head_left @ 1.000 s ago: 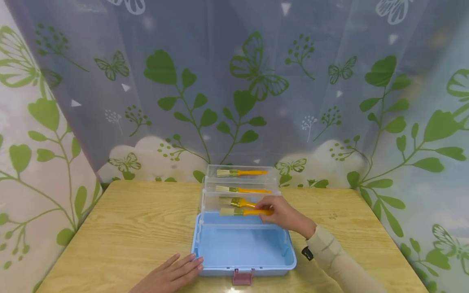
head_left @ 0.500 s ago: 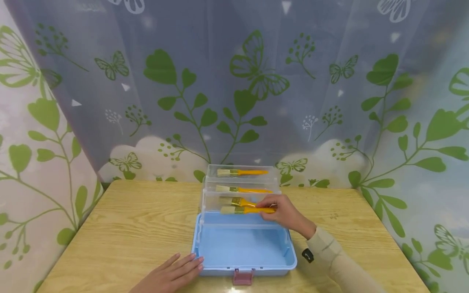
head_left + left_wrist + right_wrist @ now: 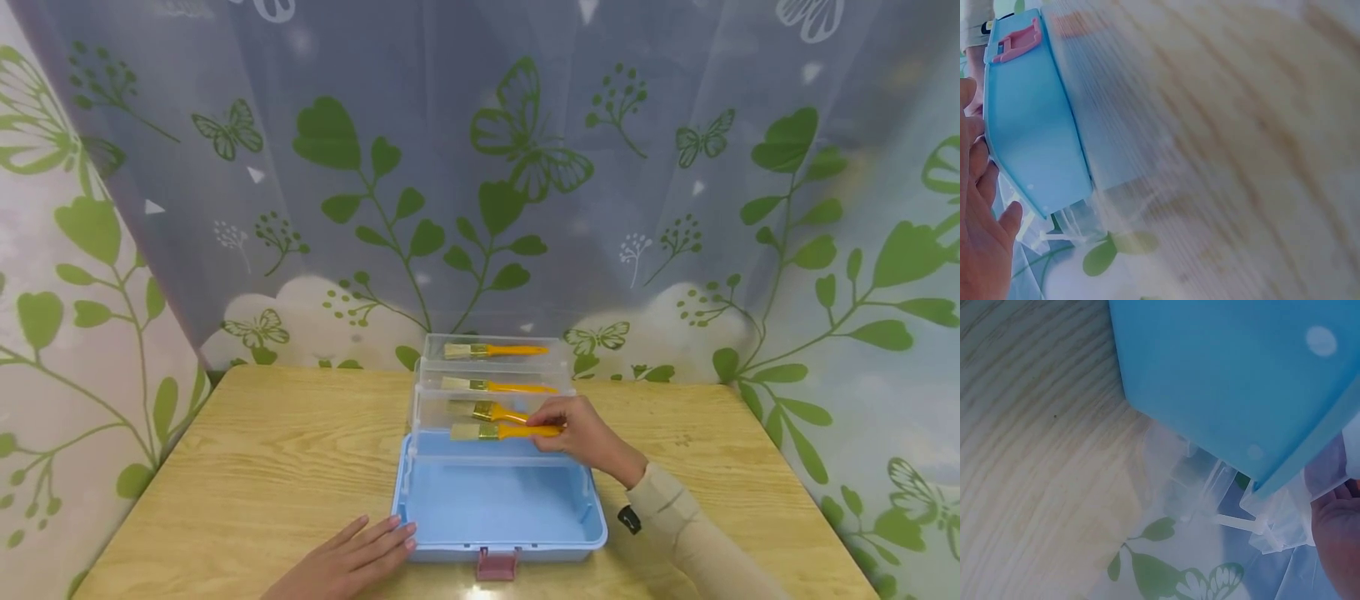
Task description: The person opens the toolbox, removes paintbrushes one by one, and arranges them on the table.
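A blue box stands on the table with its lid up and clear tiered trays raised at the back. My right hand pinches the orange handle of a paintbrush over the front tray, bristles pointing left. Just behind it lies another paintbrush, partly covered by my fingers. Two more rest higher up: a middle paintbrush and a top paintbrush. My left hand touches the box's front left corner with straight fingers. In the right wrist view, the right hand is largely cut off.
A pink latch hangs at the front of the box. The wooden table stretches out on both sides. Behind it hangs a curtain printed with leaves and butterflies. A black device sits by the right sleeve.
My right hand keeps its hold on the paintbrush and has shifted only slightly. My left hand stays at the box corner.
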{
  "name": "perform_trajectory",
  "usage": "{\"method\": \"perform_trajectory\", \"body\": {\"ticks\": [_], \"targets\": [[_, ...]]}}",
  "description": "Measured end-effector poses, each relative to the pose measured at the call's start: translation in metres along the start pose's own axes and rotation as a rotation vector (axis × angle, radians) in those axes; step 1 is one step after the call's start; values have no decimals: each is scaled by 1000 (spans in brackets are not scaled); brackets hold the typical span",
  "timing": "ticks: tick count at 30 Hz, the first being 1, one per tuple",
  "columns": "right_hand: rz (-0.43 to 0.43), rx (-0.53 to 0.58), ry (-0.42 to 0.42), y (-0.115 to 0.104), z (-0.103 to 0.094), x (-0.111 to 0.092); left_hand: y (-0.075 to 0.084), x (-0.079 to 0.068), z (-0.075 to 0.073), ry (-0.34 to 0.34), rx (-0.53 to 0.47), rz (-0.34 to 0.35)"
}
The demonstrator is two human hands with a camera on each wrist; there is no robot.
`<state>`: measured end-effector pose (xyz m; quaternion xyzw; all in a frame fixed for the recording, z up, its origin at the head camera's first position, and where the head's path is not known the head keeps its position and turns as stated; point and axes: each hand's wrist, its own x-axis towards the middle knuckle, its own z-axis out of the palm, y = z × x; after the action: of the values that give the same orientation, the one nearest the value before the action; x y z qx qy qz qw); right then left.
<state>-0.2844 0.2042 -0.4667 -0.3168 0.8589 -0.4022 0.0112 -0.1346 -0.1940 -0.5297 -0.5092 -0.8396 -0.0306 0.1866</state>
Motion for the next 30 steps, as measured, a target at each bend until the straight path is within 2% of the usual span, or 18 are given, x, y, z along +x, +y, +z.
{"method": "perform_trajectory", "body": {"ticks": [6,30], "targets": [[-3,-12,8,0,0,0,0,1,-3,-22,-23,-14],[-71,-31,60,0,-2,-4,0,2,-3,6,17,8]]}}
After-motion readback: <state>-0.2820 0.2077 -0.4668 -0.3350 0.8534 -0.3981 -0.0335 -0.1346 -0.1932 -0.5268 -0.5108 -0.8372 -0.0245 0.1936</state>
